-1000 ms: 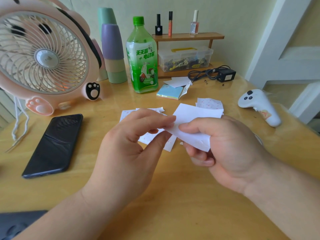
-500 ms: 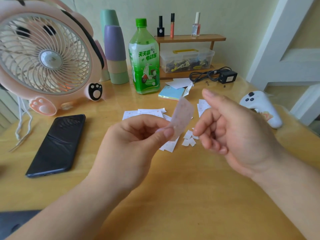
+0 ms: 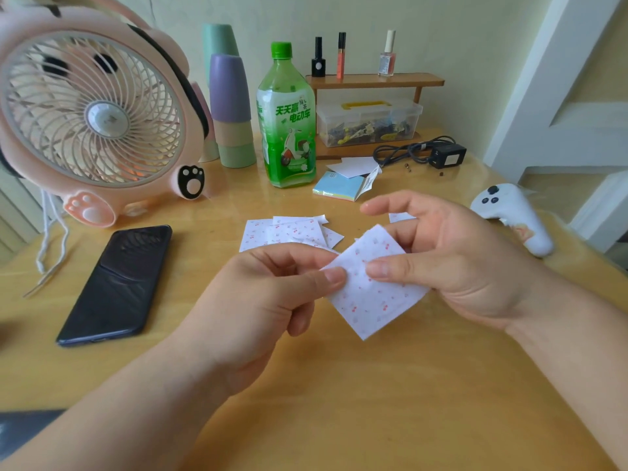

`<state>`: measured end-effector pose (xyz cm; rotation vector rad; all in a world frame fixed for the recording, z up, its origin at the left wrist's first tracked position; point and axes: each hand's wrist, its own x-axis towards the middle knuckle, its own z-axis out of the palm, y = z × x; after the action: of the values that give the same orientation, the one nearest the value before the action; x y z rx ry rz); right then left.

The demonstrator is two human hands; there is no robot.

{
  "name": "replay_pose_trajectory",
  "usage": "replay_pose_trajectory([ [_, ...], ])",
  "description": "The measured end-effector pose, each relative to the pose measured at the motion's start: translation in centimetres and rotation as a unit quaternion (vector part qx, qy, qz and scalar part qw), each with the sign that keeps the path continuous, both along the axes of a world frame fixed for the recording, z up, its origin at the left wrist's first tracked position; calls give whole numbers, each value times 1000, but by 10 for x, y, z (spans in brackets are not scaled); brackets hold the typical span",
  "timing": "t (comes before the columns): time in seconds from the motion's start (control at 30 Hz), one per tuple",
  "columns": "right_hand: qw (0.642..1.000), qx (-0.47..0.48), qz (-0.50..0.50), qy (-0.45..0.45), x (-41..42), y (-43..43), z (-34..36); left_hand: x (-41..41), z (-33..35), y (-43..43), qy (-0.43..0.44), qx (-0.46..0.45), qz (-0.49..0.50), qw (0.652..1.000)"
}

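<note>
We hold the small white square paper with red cherry print (image 3: pixel 372 287) between both hands, left hand (image 3: pixel 258 300) pinching its left corner, right hand (image 3: pixel 452 263) pinching its middle.

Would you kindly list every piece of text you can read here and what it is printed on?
"天天赢 电动车": label of the green drink bottle.
Small characters beside that: too blurred to read.
Label of the nail polish bottle: too small to read.
Label of the power adapter: too blurred.
On the patterned paper sheet: small red motifs only, no text.
</note>
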<state>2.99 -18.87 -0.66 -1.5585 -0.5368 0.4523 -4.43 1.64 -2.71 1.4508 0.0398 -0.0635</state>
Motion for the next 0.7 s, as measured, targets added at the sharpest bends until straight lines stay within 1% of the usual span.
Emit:
replay_pose_trajectory([
  [0.13,995,-52,-27,-75,-3,4,-1,0,0,-2,-28,28,37,999],
  [0.2,993,-61,-31,-98,-4,5,-2,0,-2,-2,-32,39,45,998],
  [0.3,987,-80,-35,-132,-6,5,-2,-1,-1,-1,-53,84,56,994],
  [0.37,985,-83,-30,-146,-5,3,-4,-3,0,-1,-59,129,38,989],
  [0.43,987,-74,-13,-142,-3,0,-3,-4,0,-2,-59,155,8,986],
  [0.5,985,-92,6,-148,-4,-1,-1,-6,-2,-4,-73,187,6,980],
  [0.63,952,-192,16,-236,-7,-4,2,-9,-1,-9,-112,263,20,958],
  [0.7,943,-214,27,-253,-10,-4,3,-10,0,-11,-116,283,18,952],
])
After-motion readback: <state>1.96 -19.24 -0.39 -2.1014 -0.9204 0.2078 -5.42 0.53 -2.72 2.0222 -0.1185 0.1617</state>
